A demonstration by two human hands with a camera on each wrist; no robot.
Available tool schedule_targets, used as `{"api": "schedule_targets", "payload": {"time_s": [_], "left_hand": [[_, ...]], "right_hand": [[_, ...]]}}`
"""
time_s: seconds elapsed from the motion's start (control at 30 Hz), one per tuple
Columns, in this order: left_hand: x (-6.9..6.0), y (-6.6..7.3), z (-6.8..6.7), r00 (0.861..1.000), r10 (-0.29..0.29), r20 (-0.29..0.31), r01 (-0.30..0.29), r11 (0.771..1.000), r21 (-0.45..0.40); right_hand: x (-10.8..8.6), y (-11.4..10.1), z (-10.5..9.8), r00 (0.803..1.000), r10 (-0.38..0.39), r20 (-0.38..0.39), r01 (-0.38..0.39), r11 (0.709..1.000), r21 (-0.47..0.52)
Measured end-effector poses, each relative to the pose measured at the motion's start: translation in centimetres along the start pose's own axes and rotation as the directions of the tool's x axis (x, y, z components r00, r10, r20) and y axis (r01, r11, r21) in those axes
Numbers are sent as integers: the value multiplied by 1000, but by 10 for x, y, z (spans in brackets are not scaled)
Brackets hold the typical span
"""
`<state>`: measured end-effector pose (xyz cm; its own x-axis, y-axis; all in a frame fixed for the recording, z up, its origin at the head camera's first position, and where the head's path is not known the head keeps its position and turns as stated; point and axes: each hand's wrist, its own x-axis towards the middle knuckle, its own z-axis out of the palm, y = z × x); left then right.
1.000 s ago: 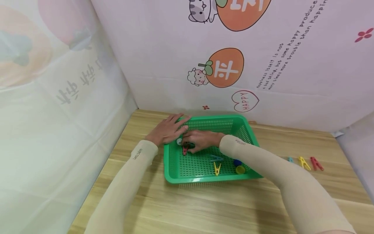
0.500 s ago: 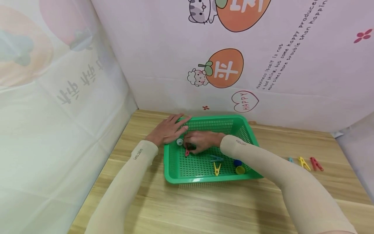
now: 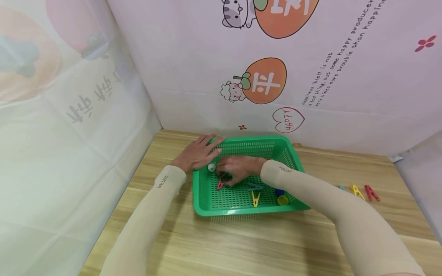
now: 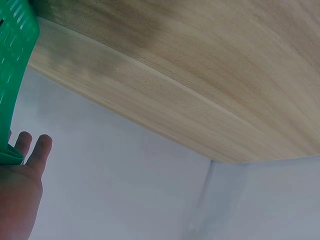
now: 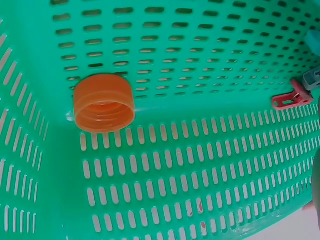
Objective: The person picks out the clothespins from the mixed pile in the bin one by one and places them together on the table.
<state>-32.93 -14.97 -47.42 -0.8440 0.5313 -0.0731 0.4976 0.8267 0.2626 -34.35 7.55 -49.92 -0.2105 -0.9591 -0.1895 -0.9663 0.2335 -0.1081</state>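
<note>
Green basket [image 3: 228,212] sits on the wooden table [image 3: 235,245], its long near rim at six o'clock if its middle is the dial's centre. Inside, also toward six, lies a yellow clothespin [image 3: 255,199]; at four sits a yellow cap [image 3: 283,200], with a blue cap [image 3: 279,192] right behind it. Outside the basket at three, three more clothespins [image 3: 372,193] lie in a row on the table. A blue clothespin [image 3: 254,186] lies close to the dial's centre. Toward nine, a red clothespin [image 3: 221,184] is at the fingertips of the right hand [image 3: 238,168], whose fingers are bent toward the thumb; I cannot tell whether they pinch it. Just past it, at nine, is a small pale round piece [image 3: 211,167]. At ten, the left hand [image 3: 197,154] rests on the basket's corner, fingers spread and nearly straight. The right wrist view shows an orange cap [image 5: 104,103] in a basket corner. Farthest, at twelve, stands a printed white backdrop [image 3: 193,76].
</note>
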Motion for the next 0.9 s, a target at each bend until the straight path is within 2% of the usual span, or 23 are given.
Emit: {"api": "schedule_targets", "payload": {"time_s": [0.27, 0.63, 0.9], "left_hand": [[0, 1, -1, 1000, -2, 5, 2, 1000, 21], [2, 0, -1, 1000, -3, -11, 4, 995, 96], [2, 2, -1, 1000, -8, -5, 9, 994, 111]], "right_hand": [[-3, -1, -1, 999, -17, 46, 19, 999, -34], [-9, -4, -2, 1000, 3, 9, -3, 1000, -4], [-7, -12, 0, 1000, 5, -21, -5, 1000, 18]]}}
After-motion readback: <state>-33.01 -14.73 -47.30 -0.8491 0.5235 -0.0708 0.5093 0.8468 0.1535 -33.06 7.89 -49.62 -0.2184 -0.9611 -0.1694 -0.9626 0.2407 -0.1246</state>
